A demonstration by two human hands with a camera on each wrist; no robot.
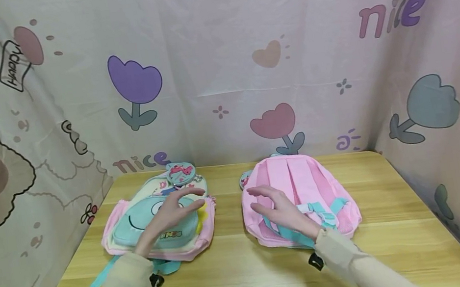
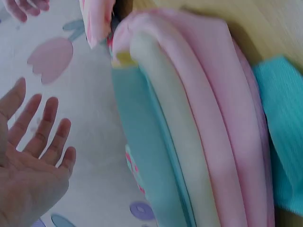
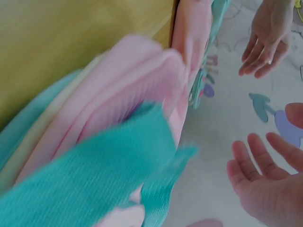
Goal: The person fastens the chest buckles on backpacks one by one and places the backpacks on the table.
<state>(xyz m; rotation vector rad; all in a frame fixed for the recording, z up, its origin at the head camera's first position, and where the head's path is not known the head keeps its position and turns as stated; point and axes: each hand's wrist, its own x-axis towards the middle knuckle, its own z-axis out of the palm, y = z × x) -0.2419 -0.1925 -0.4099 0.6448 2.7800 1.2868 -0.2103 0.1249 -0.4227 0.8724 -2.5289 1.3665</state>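
Two small children's backpacks lie on the wooden table in the head view. The left backpack shows its front, with a teal cartoon pocket, pink sides and a round teal pendant. Over it hovers my left hand, its fingers extended and holding nothing. The right backpack lies with its pink back panel and teal straps up. My right hand hangs above its left part, fingers spread, likewise holding nothing. Each wrist view shows a gap between hand and bag.
The wooden table meets a printed curtain at the back and sides. A teal strap trails from the left backpack towards the table's left edge. Part of another round pendant sticks out beside the right backpack.
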